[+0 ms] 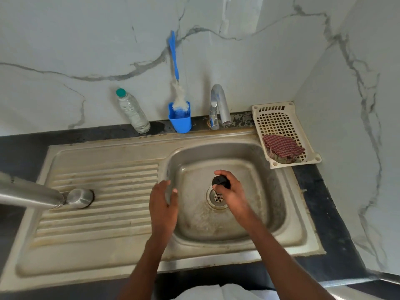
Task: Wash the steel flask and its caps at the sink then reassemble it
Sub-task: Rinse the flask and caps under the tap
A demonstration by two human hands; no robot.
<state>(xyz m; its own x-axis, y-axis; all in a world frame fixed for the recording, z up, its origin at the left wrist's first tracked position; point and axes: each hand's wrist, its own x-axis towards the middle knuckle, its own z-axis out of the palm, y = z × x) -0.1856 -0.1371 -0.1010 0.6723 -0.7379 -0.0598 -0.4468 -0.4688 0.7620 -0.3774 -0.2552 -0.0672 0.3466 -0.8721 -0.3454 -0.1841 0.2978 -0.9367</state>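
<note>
Over the sink basin (270, 213), right of centre in the frame, the right hand (230, 194) grips a black inner cap (220, 182), fingers (227, 176) curled round it, just above the drain (217, 198). The left hand (163, 204) hovers at the basin's left edge, its fingers spread and relaxed, holding nothing.

At the left of the frame, the steel flask (28, 192) lies on its side, its body reaching in from the left edge onto the ribbed drainboard (104, 213). Right at its mouth end sits the steel outer cap (79, 198), resting on the ribs; whether the two touch cannot be told.

Along the dark bench (313, 185) at the back, in the upper middle of the frame, stands a clear plastic bottle (133, 112) with a green top, then a blue holder (180, 121) with a bottle brush (175, 68) leaning on the marble wall (65, 40), then the chrome tap (219, 105). To the right, a cream perforated basket (279, 120) holds a checked red cloth (282, 147).
</note>
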